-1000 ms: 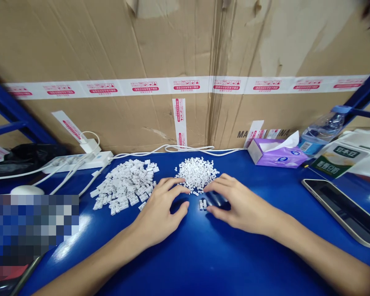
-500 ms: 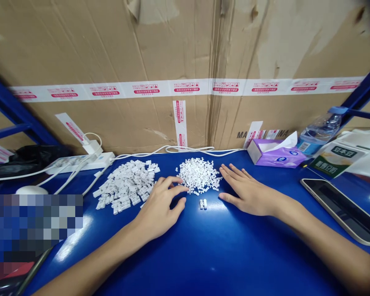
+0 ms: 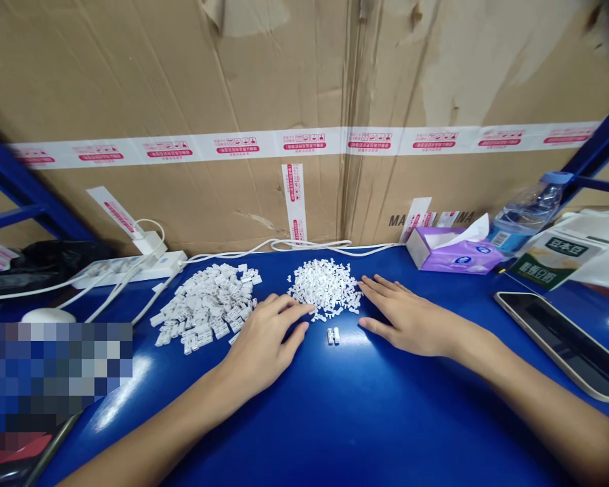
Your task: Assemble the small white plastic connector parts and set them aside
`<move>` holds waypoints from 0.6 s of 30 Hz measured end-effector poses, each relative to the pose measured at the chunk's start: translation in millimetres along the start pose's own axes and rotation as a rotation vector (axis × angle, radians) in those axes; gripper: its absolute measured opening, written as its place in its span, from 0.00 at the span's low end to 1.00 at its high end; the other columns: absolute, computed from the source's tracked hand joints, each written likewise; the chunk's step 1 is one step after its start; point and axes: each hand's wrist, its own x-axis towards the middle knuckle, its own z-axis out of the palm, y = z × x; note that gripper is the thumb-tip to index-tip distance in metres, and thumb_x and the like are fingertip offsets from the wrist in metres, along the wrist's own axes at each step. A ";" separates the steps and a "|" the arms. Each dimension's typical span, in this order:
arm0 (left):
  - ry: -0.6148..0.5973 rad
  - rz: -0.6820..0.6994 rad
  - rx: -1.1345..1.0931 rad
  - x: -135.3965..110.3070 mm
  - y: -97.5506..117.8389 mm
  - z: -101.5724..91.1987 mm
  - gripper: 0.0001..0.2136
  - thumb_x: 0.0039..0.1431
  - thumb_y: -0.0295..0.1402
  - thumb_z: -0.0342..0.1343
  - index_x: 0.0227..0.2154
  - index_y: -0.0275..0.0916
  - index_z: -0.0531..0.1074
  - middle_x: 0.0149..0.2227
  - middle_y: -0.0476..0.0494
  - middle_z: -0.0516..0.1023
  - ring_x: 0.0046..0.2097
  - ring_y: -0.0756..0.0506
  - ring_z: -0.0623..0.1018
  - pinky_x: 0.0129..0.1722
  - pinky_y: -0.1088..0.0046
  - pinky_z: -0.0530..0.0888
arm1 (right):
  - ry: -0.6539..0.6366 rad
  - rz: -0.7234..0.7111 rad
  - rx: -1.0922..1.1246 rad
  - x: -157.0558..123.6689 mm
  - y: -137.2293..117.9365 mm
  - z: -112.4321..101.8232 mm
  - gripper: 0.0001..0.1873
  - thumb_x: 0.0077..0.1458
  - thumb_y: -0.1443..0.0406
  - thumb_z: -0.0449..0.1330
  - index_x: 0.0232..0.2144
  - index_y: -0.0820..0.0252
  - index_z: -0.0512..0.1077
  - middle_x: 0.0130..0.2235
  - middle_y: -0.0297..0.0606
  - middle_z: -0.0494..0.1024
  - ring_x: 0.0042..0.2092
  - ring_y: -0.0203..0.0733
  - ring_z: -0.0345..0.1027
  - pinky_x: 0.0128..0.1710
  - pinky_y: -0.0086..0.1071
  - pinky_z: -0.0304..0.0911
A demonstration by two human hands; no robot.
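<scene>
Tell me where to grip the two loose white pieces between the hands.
Pinch the pieces from above, thumb and forefinger on their outer long sides. They lie flat, side by side on the table, clear of the pile, so a top-down pinch probably lifts both.

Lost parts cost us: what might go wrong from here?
The right hand lies flat beside the heap of tiny white plastic pieces; a sweep may scatter them. The left hand sits between that heap and the pile of larger white plastic clips, which might mix. Two loose white pieces could be knocked away.
</scene>
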 end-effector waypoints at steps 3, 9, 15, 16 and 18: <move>-0.056 0.013 -0.025 -0.4 0.4 1.5 0.12 0.69 0.29 0.51 0.48 0.42 0.78 0.42 0.43 0.78 0.43 0.41 0.76 0.45 0.58 0.73 | 0.066 -0.015 -0.018 -3.2 -0.5 -0.5 0.43 0.65 0.46 0.49 0.70 0.71 0.51 0.71 0.54 0.51 0.72 0.62 0.44 0.69 0.56 0.48; -0.060 -0.001 -0.111 -1.6 0.8 0.0 0.07 0.67 0.28 0.54 0.39 0.41 0.78 0.41 0.45 0.79 0.43 0.43 0.77 0.44 0.62 0.73 | 0.279 -0.158 0.006 -10.3 -26.1 -11.3 0.26 0.62 0.60 0.60 0.60 0.59 0.69 0.56 0.51 0.75 0.54 0.58 0.71 0.52 0.52 0.69; -0.055 0.037 -0.196 1.5 5.4 -1.9 0.07 0.66 0.25 0.54 0.36 0.41 0.76 0.39 0.48 0.80 0.41 0.44 0.76 0.44 0.64 0.72 | 0.222 -0.257 0.206 -13.9 -51.9 -4.4 0.13 0.61 0.63 0.62 0.48 0.55 0.76 0.40 0.38 0.78 0.39 0.44 0.73 0.38 0.36 0.66; -0.057 0.037 -0.206 1.7 6.1 -2.0 0.07 0.66 0.25 0.54 0.35 0.41 0.76 0.38 0.49 0.80 0.41 0.45 0.75 0.43 0.65 0.72 | 0.218 -0.250 0.223 -13.9 -53.0 -1.9 0.12 0.61 0.63 0.62 0.48 0.55 0.76 0.39 0.38 0.77 0.38 0.43 0.73 0.36 0.35 0.65; -0.063 0.033 -0.224 1.7 7.1 -1.8 0.08 0.66 0.24 0.54 0.34 0.41 0.76 0.36 0.49 0.80 0.39 0.45 0.75 0.41 0.66 0.71 | 0.227 -0.234 0.238 -13.0 -53.2 2.5 0.11 0.61 0.63 0.62 0.46 0.55 0.77 0.38 0.36 0.77 0.37 0.41 0.71 0.34 0.34 0.62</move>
